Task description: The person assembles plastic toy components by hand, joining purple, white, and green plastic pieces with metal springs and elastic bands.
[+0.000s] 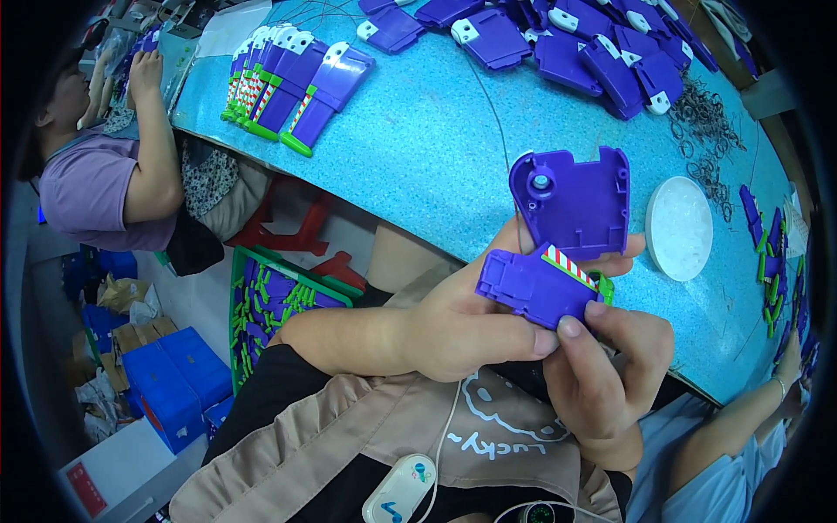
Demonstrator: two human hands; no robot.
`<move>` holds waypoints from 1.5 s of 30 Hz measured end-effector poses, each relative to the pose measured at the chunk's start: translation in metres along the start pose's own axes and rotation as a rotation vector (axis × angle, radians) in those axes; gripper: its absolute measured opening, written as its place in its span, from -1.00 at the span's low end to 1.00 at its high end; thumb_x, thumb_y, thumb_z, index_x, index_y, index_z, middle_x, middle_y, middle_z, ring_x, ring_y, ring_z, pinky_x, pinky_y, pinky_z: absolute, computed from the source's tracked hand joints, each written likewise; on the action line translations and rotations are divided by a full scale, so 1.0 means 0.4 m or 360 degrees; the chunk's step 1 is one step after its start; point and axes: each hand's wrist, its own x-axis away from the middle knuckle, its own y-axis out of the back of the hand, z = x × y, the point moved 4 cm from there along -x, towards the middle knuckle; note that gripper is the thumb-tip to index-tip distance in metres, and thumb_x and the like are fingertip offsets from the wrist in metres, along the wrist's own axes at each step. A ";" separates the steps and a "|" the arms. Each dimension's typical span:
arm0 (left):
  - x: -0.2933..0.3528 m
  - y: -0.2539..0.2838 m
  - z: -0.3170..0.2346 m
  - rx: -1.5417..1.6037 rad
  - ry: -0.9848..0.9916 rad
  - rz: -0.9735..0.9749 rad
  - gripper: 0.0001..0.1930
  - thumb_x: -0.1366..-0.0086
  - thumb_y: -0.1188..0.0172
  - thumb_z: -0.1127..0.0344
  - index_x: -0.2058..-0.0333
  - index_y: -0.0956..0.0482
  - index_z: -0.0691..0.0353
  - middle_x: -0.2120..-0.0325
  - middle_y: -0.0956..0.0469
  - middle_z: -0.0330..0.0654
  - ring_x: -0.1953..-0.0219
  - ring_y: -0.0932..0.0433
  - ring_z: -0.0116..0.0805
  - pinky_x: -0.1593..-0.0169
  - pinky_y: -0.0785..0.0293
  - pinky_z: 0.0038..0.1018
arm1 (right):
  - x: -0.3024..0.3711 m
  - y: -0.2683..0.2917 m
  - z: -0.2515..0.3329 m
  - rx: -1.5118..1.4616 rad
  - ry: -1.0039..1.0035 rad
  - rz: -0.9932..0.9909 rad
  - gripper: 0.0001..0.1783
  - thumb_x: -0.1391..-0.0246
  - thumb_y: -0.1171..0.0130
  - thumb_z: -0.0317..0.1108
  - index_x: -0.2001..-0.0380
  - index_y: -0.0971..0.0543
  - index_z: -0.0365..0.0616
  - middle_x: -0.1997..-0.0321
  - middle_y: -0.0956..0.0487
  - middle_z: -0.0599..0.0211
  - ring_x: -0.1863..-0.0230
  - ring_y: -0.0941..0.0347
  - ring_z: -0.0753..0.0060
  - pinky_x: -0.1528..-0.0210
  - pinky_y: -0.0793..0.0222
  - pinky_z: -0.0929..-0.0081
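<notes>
Over the table's near edge, my left hand (458,327) is closed around a hollow purple plastic shell (584,209), its inner side showing with a small round post in one corner. My left thumb also presses on a smaller purple plastic piece (532,288) that bears a red-and-white striped strip and a green end. That piece lies just below the shell, partly covering my fingers. My right hand (610,366) pinches its lower right side between thumb and fingers. Whether the two parts are joined cannot be seen.
Finished-looking purple pieces with green ends (323,87) stand in a row at the back left. Purple shells (575,52) are heaped at the back; small dark rings (706,113) and a white oval dish (680,228) lie right. A green crate (288,288) holds parts. Co-workers sit on both sides.
</notes>
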 end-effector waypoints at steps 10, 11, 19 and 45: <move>0.008 0.028 -0.020 -0.0012 0.0346 -0.0594 -0.50 -0.20 -0.09 0.18 -0.03 -0.22 0.32 0.14 -0.45 0.14 0.09 -0.48 -0.19 0.04 -0.42 -0.30 | 0.045 -0.038 -0.087 -0.1653 -0.1253 -0.0050 -0.74 0.12 -0.15 -0.61 0.27 -0.44 -0.35 0.34 -0.51 0.17 0.36 -0.42 0.54 0.40 -0.29 0.65; 0.013 0.027 -0.030 0.0015 0.0252 -0.0648 -0.64 -0.23 -0.06 0.21 0.11 -0.35 0.37 0.33 -0.55 0.04 0.30 -0.57 -0.26 0.22 -0.51 -0.44 | 0.042 -0.032 -0.086 -0.1493 -0.0963 0.0230 -0.75 0.09 -0.13 -0.61 0.25 -0.44 -0.37 0.35 -0.52 0.18 0.36 -0.42 0.54 0.39 -0.30 0.64; 0.085 -0.075 -0.028 0.0504 0.1390 0.0957 -0.66 -0.23 -0.05 0.40 0.06 -0.30 0.46 0.27 -0.54 -0.02 0.36 -0.54 -0.47 0.34 -0.45 -0.62 | -0.028 -0.025 -0.041 -0.0977 -0.0134 0.0157 -0.68 0.32 -0.26 -0.47 0.33 -0.57 -0.15 0.38 -0.51 0.26 0.44 -0.44 0.32 0.46 -0.29 0.48; 0.028 -0.067 -0.025 -0.0985 0.0429 0.0160 -0.83 -0.15 -0.04 0.38 0.30 -0.38 0.33 0.55 -0.44 -0.06 0.53 -0.44 -0.13 0.45 -0.32 -0.37 | 0.022 0.061 -0.049 -0.0160 -0.0212 -0.0297 -0.69 0.11 -0.21 -0.54 0.29 -0.35 -0.04 0.33 -0.56 0.34 0.30 -0.49 0.26 0.27 -0.25 0.42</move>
